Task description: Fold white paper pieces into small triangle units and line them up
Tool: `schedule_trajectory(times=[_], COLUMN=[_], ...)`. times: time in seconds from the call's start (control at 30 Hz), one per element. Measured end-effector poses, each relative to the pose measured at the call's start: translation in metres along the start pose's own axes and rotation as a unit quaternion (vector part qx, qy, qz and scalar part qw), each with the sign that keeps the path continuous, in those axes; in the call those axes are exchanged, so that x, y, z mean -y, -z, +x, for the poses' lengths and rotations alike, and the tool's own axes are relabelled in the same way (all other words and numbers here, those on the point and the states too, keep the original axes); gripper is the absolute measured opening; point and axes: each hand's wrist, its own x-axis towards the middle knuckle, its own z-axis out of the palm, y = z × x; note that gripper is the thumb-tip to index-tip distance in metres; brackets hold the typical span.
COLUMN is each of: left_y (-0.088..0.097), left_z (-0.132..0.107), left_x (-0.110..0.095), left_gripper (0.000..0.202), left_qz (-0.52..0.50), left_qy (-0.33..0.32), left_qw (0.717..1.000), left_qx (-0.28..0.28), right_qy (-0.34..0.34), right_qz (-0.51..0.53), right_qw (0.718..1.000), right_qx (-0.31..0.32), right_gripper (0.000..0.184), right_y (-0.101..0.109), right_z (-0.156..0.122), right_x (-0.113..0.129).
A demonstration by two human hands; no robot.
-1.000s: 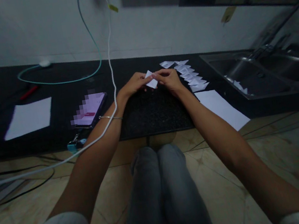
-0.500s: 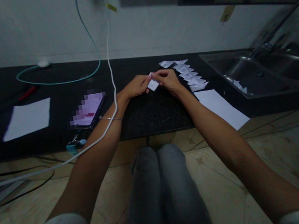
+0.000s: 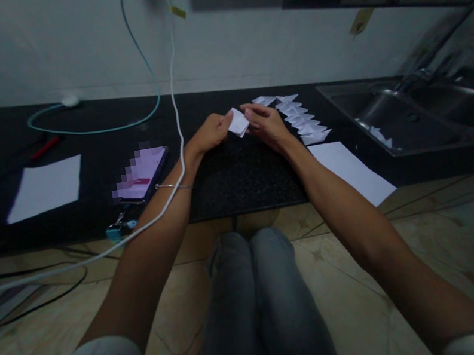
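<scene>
A small folded white paper, diamond-shaped, is held up above the black counter. My left hand pinches its left edge with the thumb on top. At its right corner is my right hand, fingers apart; whether a fingertip touches the paper I cannot tell. Just beyond that hand, several folded paper boats lie in a row running back from a flat white sheet, which is partly under my right forearm.
Left of my arm lies a phone with a keyring. Another white sheet and a red object are farther left. A white cable hangs across my left forearm. The sink at right holds paper pieces.
The folded paper has shifted slightly left and up with my left hand. My right hand's fingers have come off its top and spread beside the right corner.
</scene>
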Motion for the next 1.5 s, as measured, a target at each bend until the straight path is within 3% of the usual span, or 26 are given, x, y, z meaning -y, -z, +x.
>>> schedule_trajectory(times=[0.13, 0.23, 0.37, 0.53, 0.67, 0.83, 1.03, 1.23, 1.5], left_y=[0.004, 0.006, 0.006, 0.011, 0.011, 0.011, 0.012, 0.008, 0.006], left_z=[-0.002, -0.003, -0.001, -0.003, -0.006, -0.007, -0.003, -0.003, -0.003], left_x=[0.002, -0.001, -0.003, -0.007, -0.016, -0.023, -0.015, -0.007, 0.0], left_gripper=[0.065, 0.06, 0.042, 0.051, 0.045, 0.029, 0.032, 0.038, 0.03], left_qz=[-0.035, -0.054, -0.094, -0.125, -0.128, -0.116, -0.098, -0.097, -0.059], left_qy=[0.01, 0.03, 0.052, 0.049, 0.053, 0.059, 0.043, 0.042, 0.015], left_qw=[0.999, 0.998, 0.993, 0.989, 0.989, 0.988, 0.99, 0.992, 0.995], left_qx=[0.007, -0.004, -0.052, -0.062, -0.051, -0.084, -0.09, -0.076, -0.074], right_qy=[0.007, 0.014, 0.015, 0.018, 0.023, 0.022, 0.006, 0.013, 0.013], right_qz=[0.048, 0.048, 0.027, 0.0, -0.018, -0.002, -0.006, -0.004, -0.048], right_qw=[0.998, 0.998, 0.999, 0.998, 0.996, 0.997, 0.999, 0.998, 0.996], right_qx=[0.028, 0.032, -0.013, -0.062, -0.079, -0.077, -0.046, -0.057, -0.071], right_gripper=[0.071, 0.07, 0.061, 0.056, 0.051, 0.051, 0.047, 0.046, 0.059], right_y=[0.002, 0.001, 0.0, 0.001, 0.003, 0.003, 0.003, 0.006, 0.007], right_z=[-0.006, -0.008, -0.006, -0.003, -0.001, -0.001, -0.002, 0.001, 0.002], right_x=[0.009, 0.009, 0.006, 0.008, 0.007, 0.006, 0.005, -0.004, -0.004])
